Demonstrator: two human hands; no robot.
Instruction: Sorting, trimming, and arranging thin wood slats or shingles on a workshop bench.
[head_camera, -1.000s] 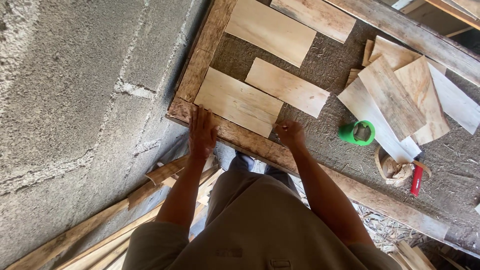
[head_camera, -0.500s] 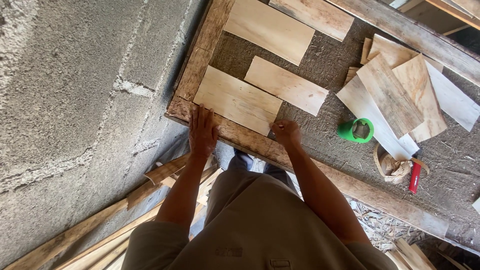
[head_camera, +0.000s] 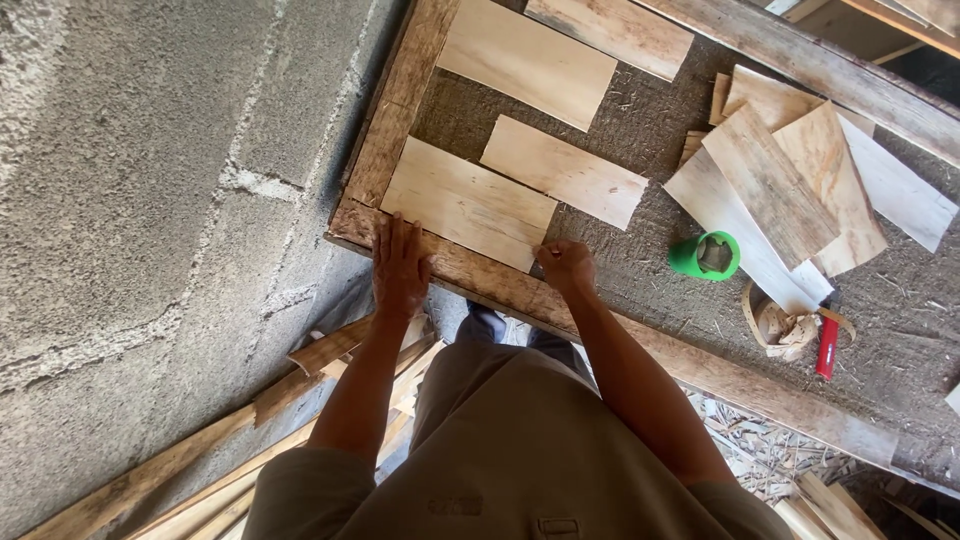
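While your left hand (head_camera: 400, 268) lies flat, fingers spread, on the rough brown wooden frame rail (head_camera: 480, 275), your right hand (head_camera: 566, 268) pinches the near corner of the pale rectangular veneer sheet (head_camera: 468, 203). That sheet sits in the frame's corner on the worktop (head_camera: 640, 130). Judged progress: few sheets laid; a loose stack of thin boards (head_camera: 790, 190) beside the green tape roll (head_camera: 705, 256) remains unplaced.

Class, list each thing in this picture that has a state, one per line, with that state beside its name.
Left hand: flat, palm down on the wooden frame.
Right hand: fingers closed at the nearest thin board's corner.
Nearest thin board: lying flat inside the frame.
Green cup: on its side, mouth facing the camera.
Loose boards: stacked, overlapping.
Red-handled tool: lying flat, untouched.
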